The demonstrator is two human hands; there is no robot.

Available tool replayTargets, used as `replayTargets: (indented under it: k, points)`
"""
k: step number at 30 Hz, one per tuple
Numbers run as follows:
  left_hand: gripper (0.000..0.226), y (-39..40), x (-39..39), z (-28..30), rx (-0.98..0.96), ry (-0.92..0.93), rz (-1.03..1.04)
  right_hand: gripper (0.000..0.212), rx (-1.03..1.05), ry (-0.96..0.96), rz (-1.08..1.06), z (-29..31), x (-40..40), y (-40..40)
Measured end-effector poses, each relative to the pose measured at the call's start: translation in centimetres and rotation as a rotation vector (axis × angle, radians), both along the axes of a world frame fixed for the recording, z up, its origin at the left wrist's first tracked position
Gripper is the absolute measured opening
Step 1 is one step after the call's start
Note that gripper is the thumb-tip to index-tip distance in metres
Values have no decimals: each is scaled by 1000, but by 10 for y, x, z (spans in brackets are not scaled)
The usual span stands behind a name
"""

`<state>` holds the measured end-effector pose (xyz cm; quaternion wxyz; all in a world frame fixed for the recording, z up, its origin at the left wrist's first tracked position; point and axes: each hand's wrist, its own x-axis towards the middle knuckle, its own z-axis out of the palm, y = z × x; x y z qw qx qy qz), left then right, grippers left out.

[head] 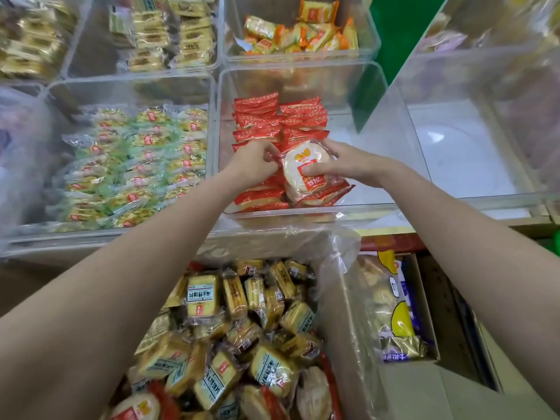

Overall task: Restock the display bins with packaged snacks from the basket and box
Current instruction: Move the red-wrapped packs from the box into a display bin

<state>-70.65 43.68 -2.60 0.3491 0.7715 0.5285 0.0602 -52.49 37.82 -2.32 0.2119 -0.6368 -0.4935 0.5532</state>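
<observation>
Red-wrapped rice cracker packs [274, 122] stand in rows inside a clear plastic display bin [375, 140], filling its left part while the right part of its floor is bare. Both hands are reaching into this bin. The right hand [348, 165] holds a round white cracker pack [306, 174] with a red label, thumb curled across the front of the wrapper and fingers wrapped round its far edge; the pack rests tilted on top of the red packs at the near end of the rows. The left hand [253, 162] has its grip closed in a pinch on the left edge of the same wrapper, fingers curled.

To the left, a neighbouring bin [130, 89] holds green and yellow wrapped snacks [136, 165]. Behind it, another bin is filled with stacked yellow packs [172, 31], and the bin behind the red packs holds orange and yellow packets [300, 34].

Below the bins, under the forearms, an open box lined with clear plastic [339, 259] is full of yellow packaged snacks [242, 322], with a few round red-edged cracker packs [136, 407] near its front. Beside it on the right, a smaller cardboard box [424, 313] contains a blue and yellow bag [394, 307].
</observation>
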Motion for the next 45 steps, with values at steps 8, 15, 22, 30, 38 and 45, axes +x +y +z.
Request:
replayTargets:
  k: [8, 15, 22, 30, 38, 45]
  points:
    - [36, 2, 10, 4, -55, -174, -81, 33, 14, 77, -113, -2, 22, -29]
    - [43, 1, 25, 12, -99, 226, -437, 49, 19, -128, -5, 1, 16, -34]
    - [34, 14, 46, 9, 11, 323, -445, 37, -88, -195, 100, -2, 8, -31]
    - [33, 35, 60, 6, -58, 513, -455, 30, -101, -97, 103, -4, 6, -33]
    - [23, 36, 65, -1, 53, 439, -541, 28, -64, -113, 129, -3, 6, -33]
    - [19, 33, 68, -1, 75, 429, -497, 32, -117, -23, 99, -9, 12, -32]
